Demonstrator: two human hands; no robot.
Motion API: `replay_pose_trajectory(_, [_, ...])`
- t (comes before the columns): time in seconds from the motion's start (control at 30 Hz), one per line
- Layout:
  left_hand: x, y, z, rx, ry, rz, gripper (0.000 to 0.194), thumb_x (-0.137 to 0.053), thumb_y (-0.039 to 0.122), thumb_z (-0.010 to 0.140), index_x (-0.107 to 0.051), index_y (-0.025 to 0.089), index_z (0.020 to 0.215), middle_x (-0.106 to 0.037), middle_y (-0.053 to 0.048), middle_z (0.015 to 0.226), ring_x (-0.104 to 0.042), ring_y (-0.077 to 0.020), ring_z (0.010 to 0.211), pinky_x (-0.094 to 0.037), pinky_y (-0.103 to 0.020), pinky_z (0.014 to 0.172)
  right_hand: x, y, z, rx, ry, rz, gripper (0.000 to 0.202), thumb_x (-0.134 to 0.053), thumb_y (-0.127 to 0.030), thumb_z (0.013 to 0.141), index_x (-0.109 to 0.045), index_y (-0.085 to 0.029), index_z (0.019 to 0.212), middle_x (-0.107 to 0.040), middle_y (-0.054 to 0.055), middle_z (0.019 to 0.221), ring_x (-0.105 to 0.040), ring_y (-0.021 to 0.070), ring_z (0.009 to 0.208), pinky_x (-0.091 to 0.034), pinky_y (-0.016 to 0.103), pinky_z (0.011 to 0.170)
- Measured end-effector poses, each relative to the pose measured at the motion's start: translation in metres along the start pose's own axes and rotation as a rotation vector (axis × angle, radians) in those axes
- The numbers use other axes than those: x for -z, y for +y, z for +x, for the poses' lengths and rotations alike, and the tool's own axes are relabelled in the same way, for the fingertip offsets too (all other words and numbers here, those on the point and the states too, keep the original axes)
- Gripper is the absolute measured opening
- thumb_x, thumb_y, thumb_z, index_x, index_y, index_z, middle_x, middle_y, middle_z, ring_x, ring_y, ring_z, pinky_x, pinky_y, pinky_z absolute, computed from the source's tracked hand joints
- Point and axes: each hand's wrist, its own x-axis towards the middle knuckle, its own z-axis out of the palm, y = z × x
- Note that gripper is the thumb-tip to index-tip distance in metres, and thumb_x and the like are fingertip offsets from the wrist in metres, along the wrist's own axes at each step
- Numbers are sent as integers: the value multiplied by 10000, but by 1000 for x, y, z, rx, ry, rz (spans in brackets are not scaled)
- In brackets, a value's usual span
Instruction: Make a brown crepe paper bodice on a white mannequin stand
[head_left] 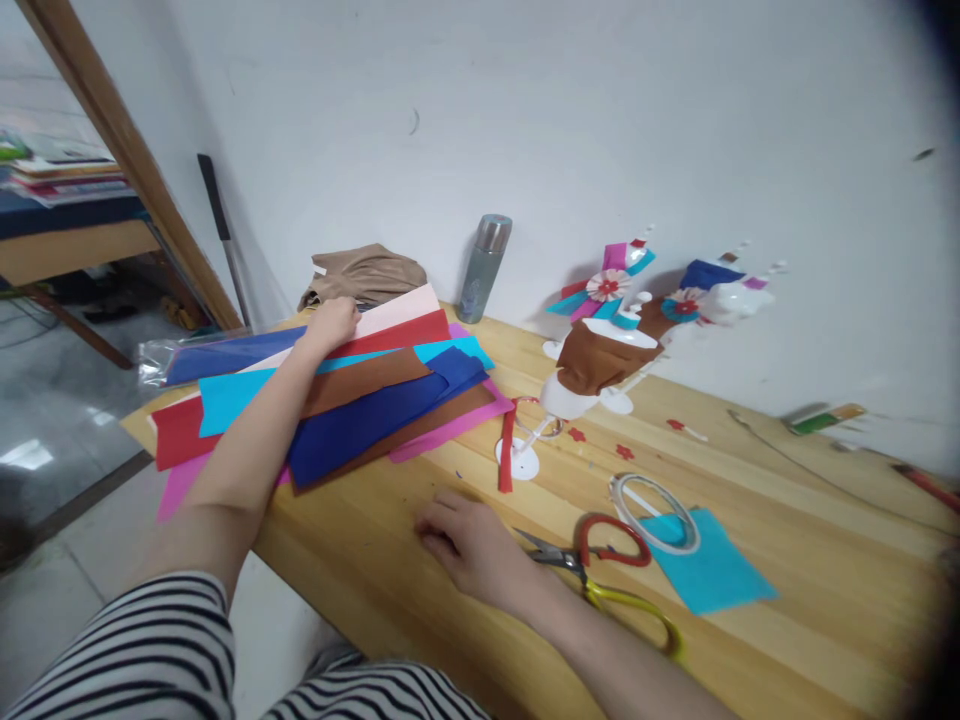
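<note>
My left hand (332, 325) reaches over a fanned stack of coloured felt sheets, its fingers curled at the far edge of a pale pink felt sheet (401, 310). The fingertips are hidden behind the hand. Below that lie a red sheet (397, 332), a light blue sheet (236, 395), a brown sheet (367, 382) and a dark blue sheet (360, 425). My right hand (469, 545) rests on the wooden table with its fingers loosely curled and nothing visible in them. Beside its wrist are scissors (577, 565) with one red and one yellow handle.
A brown cloth (367, 272) and a thermos (484, 268) stand by the wall. Decorated felt figures on white stands, including a brown-wrapped one (604, 355), occupy the back right. A tape roll (686, 535) overlaps a light blue felt square (712, 570). A red strip (507, 450) lies nearer.
</note>
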Motion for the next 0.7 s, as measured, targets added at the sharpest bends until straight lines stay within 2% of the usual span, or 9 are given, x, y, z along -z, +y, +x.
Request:
replay_pose_trajectory(0.17, [20, 10, -10, 62, 185, -19, 421, -321, 296, 1024, -621, 115, 1257, -712, -210, 1196, -659, -328, 1161, -482, -400, 960, 0, 0, 0, 0, 7, -5, 193, -562, -37, 828, -682, -185, 861, -666, 29, 842, -634, 172, 764, -437, 272, 655])
replay_pose_trajectory(0.23, [32, 17, -17, 119, 347, -63, 428, -294, 334, 1047, -592, 137, 1284, -726, -182, 1116, -679, -321, 1109, -481, -402, 935, 0, 0, 0, 4, 10, -9, 187, -559, -44, 833, -680, -184, 859, -667, 31, 841, -634, 173, 765, -437, 269, 653])
replay_pose_trajectory(0.33, [50, 25, -29, 162, 624, -148, 431, -273, 368, 1064, -619, 156, 1211, -723, -141, 1023, -703, -292, 1023, -481, -390, 898, 0, 0, 0, 2, 11, -3, 181, -556, -52, 845, -674, -188, 863, -664, 31, 841, -633, 170, 759, -434, 264, 648])
replay_pose_trajectory(0.4, [63, 25, -38, 140, 729, -134, 436, -270, 359, 1060, -637, 147, 1164, -709, -154, 1053, -695, -292, 1019, -474, -416, 901, 0, 0, 0, -9, 6, 4, 180, -554, -55, 854, -673, -189, 866, -662, 31, 841, -629, 166, 751, -431, 260, 644])
replay_pose_trajectory(0.5, [81, 20, -55, 113, 787, -110, 346, -370, 387, 1022, -648, 222, 1145, -694, -116, 1096, -652, -278, 1098, -424, -452, 988, 1, -2, 1, -19, -2, 6, 167, -553, -73, 870, -671, -189, 850, -660, 32, 828, -618, 164, 736, -423, 259, 629])
replay_pose_trajectory(0.6, [98, 17, -74, 23, 982, -115, 374, -342, 504, 1016, -631, 287, 1111, -679, -54, 1052, -638, -243, 1082, -415, -457, 1000, 3, -4, 1, -25, -17, -5, 159, -551, -94, 883, -670, -185, 833, -665, 43, 831, -619, 175, 743, -429, 270, 629])
replay_pose_trajectory(0.63, [103, 18, -80, -41, 973, -117, 384, -343, 528, 1013, -631, 286, 1090, -680, -46, 1044, -643, -240, 1067, -429, -448, 988, 4, -5, 1, -29, -20, -8, 160, -550, -91, 882, -671, -182, 831, -665, 47, 836, -621, 178, 748, -433, 273, 635])
replay_pose_trajectory(0.7, [109, 25, -86, -153, 794, -112, 360, -381, 508, 1005, -643, 265, 1048, -691, -38, 963, -671, -231, 973, -477, -409, 931, 5, -6, 2, -35, -25, -7, 165, -551, -77, 874, -674, -178, 830, -665, 48, 842, -619, 176, 752, -438, 274, 643])
